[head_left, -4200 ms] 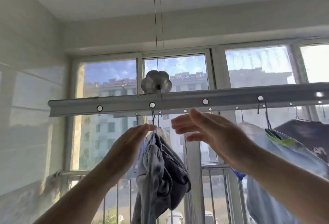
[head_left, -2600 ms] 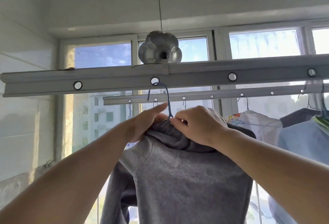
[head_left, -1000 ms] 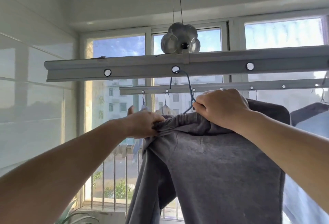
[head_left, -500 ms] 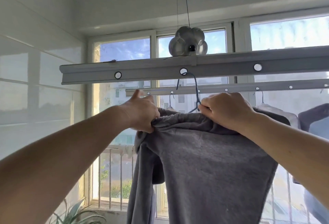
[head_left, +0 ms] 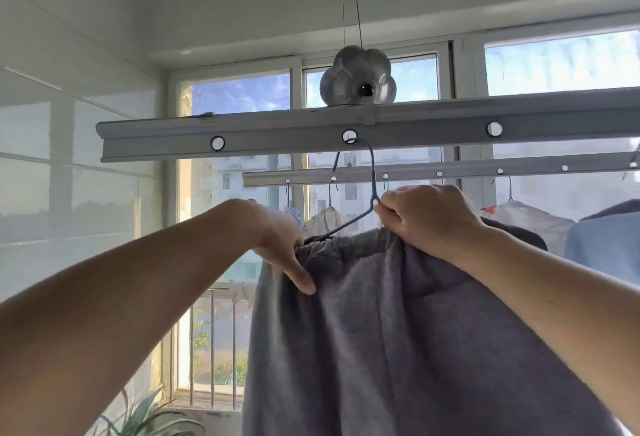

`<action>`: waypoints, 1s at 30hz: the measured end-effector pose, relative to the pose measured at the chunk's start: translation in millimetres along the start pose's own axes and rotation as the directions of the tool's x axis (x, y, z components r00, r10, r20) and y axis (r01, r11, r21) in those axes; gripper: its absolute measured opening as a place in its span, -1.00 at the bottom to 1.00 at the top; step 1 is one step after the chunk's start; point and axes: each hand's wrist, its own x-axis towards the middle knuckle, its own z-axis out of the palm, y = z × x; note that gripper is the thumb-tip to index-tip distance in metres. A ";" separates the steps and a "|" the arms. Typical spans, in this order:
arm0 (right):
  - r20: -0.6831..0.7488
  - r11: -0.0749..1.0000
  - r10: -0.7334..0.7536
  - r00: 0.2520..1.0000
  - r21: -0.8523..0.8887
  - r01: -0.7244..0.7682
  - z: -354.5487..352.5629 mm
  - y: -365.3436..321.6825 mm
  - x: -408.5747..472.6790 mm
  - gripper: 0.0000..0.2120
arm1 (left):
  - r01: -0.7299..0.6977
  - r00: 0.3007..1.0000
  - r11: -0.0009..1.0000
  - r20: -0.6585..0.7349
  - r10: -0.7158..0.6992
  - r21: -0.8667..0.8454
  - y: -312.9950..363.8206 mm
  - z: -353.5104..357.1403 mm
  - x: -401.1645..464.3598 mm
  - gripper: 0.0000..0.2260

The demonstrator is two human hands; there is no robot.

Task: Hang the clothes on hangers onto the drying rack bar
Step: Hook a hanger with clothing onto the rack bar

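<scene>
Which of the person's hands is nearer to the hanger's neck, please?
Right. The right hand pinches at the base of the hanger's neck; the left hand grips the grey garment lower and to the left.

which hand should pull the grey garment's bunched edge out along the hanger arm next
Left hand: it already grips the grey fleece garment at its bunched edge beside the bare blue wire hanger arm. The right hand steadies the neck.

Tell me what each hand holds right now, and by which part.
Left hand pinches the grey garment at its top edge; right hand grips it beside the hanger neck.
</scene>
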 end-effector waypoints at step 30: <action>0.278 0.952 0.133 0.951 0.231 -0.200 -1.5 -13.1 -19.6 -0.64 | -0.482 0.818 0.714 -0.553 0.159 -0.508 8.5 20.1 7.6 -0.62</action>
